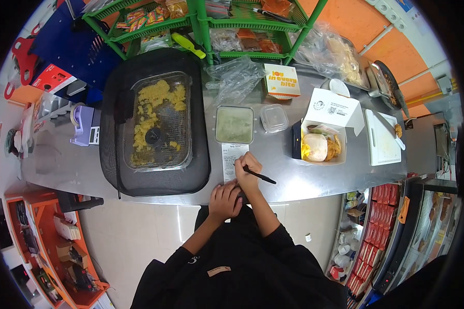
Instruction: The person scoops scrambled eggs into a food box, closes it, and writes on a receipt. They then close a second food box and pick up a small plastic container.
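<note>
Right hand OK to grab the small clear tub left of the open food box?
Probably not cleanly: the right hand holds a black pen at the receipt. The counter between hand and small clear tub looks bare, so the pen is the main hindrance.

Two hands (249, 174), one black pen (259, 174), one slip of paper (230, 159), one small clear tub (274, 118), one open food box (331, 106), one white board (379, 149), one knife (389, 128) on it, one purple tape holder (81, 126), one counter (304, 180)

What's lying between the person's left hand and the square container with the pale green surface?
In the head view, a printed receipt spans that stretch; the right hand, gripping a black pen, is at its right side.
</note>
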Action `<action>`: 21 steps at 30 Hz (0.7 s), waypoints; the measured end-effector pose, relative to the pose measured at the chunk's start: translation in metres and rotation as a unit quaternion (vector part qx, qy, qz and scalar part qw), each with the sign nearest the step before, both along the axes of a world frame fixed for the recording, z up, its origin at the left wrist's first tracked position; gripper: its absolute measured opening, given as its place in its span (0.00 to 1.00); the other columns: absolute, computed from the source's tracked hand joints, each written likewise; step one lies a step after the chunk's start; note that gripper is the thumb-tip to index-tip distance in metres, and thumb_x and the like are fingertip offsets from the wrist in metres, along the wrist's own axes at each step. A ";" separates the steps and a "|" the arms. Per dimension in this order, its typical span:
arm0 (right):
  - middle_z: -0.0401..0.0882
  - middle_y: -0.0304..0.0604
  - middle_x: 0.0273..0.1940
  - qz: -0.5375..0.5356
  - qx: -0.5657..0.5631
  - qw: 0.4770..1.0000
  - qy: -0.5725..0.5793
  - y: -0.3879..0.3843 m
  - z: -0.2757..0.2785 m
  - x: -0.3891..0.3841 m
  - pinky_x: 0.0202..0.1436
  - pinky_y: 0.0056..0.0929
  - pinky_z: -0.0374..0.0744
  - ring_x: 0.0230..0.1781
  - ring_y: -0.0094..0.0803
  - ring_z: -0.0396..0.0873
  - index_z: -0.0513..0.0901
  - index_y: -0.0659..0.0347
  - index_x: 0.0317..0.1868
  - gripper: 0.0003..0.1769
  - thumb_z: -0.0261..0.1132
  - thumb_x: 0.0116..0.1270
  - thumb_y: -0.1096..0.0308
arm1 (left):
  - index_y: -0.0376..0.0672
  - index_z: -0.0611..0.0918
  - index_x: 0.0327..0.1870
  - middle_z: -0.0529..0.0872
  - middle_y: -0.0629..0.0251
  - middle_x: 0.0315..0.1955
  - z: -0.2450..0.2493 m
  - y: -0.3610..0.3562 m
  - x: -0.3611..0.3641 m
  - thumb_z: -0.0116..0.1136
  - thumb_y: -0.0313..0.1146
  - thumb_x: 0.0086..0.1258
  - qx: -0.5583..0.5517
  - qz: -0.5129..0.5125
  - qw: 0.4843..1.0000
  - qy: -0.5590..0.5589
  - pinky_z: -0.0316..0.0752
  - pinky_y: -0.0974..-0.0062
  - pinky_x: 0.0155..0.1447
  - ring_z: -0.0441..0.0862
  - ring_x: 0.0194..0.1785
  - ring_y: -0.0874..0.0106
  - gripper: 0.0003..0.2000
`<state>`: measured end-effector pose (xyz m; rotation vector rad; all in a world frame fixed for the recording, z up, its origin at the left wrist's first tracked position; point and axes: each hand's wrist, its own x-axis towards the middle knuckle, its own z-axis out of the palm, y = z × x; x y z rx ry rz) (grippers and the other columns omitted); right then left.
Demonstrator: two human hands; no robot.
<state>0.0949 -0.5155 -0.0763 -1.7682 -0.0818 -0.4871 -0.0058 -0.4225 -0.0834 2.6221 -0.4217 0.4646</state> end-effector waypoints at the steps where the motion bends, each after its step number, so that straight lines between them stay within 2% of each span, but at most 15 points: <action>1: 0.61 0.40 0.18 0.010 0.000 1.000 0.004 0.000 0.000 0.000 0.21 0.24 0.61 0.17 0.25 0.59 0.59 0.64 0.18 0.16 0.58 0.50 0.87 | 0.47 0.79 0.45 0.78 0.64 0.51 0.000 0.000 0.000 0.51 0.43 0.60 0.000 0.000 1.000 0.000 0.64 0.61 0.60 0.75 0.50 0.65 0.15; 5: 0.61 0.40 0.18 0.021 0.003 1.000 0.014 -0.002 -0.004 0.000 0.21 0.23 0.60 0.17 0.25 0.60 0.58 0.64 0.18 0.16 0.58 0.50 0.87 | 0.47 0.79 0.45 0.78 0.64 0.52 0.000 0.000 0.000 0.51 0.42 0.59 -0.002 -0.001 1.000 0.005 0.64 0.61 0.60 0.75 0.50 0.65 0.15; 8: 0.61 0.39 0.18 -0.015 -0.013 1.000 0.009 -0.002 -0.008 0.000 0.21 0.23 0.60 0.17 0.23 0.60 0.58 0.64 0.18 0.16 0.58 0.51 0.86 | 0.47 0.79 0.44 0.78 0.64 0.52 0.001 0.000 0.000 0.51 0.42 0.60 -0.003 -0.003 1.000 0.010 0.64 0.61 0.60 0.75 0.50 0.65 0.15; 10: 0.60 0.43 0.18 -0.058 0.024 0.998 0.028 -0.004 -0.010 0.002 0.21 0.26 0.60 0.16 0.30 0.59 0.59 0.64 0.18 0.16 0.59 0.51 0.86 | 0.47 0.79 0.44 0.78 0.65 0.52 0.000 0.000 -0.001 0.51 0.42 0.60 -0.005 -0.006 1.000 0.009 0.64 0.61 0.60 0.75 0.50 0.65 0.15; 11: 0.60 0.43 0.18 -0.059 0.024 0.998 0.026 -0.007 -0.010 0.002 0.21 0.26 0.60 0.16 0.30 0.59 0.59 0.64 0.18 0.16 0.59 0.51 0.86 | 0.47 0.79 0.43 0.78 0.65 0.52 0.000 0.000 -0.002 0.51 0.42 0.60 -0.003 -0.004 1.000 0.007 0.64 0.61 0.60 0.75 0.50 0.65 0.14; 13: 0.60 0.42 0.17 -0.060 0.148 0.982 0.103 -0.013 -0.009 0.003 0.21 0.25 0.60 0.17 0.27 0.59 0.59 0.64 0.18 0.16 0.58 0.52 0.85 | 0.47 0.79 0.42 0.78 0.65 0.52 0.000 -0.001 0.000 0.50 0.42 0.60 -0.003 -0.001 1.000 0.002 0.64 0.61 0.60 0.75 0.50 0.65 0.13; 17: 0.60 0.41 0.17 -0.047 0.126 0.987 0.082 -0.013 -0.008 -0.003 0.21 0.25 0.62 0.17 0.25 0.60 0.59 0.63 0.18 0.15 0.58 0.53 0.85 | 0.47 0.79 0.40 0.78 0.65 0.52 0.000 -0.002 0.000 0.50 0.42 0.61 -0.005 0.004 1.000 -0.010 0.64 0.62 0.59 0.76 0.49 0.66 0.13; 19: 0.61 0.42 0.17 -0.057 0.025 0.997 0.035 -0.011 -0.007 -0.005 0.21 0.25 0.63 0.17 0.27 0.61 0.60 0.63 0.18 0.15 0.58 0.53 0.85 | 0.47 0.79 0.40 0.79 0.65 0.52 0.002 -0.002 0.001 0.50 0.42 0.61 -0.003 0.008 1.000 -0.012 0.65 0.62 0.59 0.76 0.49 0.66 0.13; 20: 0.61 0.42 0.17 -0.056 0.025 0.997 0.036 -0.009 -0.006 -0.005 0.21 0.25 0.63 0.17 0.27 0.61 0.60 0.63 0.18 0.15 0.58 0.53 0.85 | 0.47 0.79 0.41 0.79 0.65 0.52 0.002 -0.002 0.001 0.50 0.42 0.61 -0.003 0.009 1.000 -0.010 0.65 0.62 0.59 0.76 0.49 0.66 0.13; 21: 0.59 0.39 0.17 -0.047 0.030 0.998 0.026 -0.007 0.001 -0.004 0.21 0.25 0.59 0.17 0.24 0.57 0.58 0.63 0.18 0.16 0.56 0.54 0.85 | 0.47 0.79 0.41 0.79 0.65 0.52 0.002 -0.002 0.000 0.50 0.42 0.61 -0.002 0.011 1.000 -0.008 0.64 0.62 0.59 0.76 0.49 0.66 0.13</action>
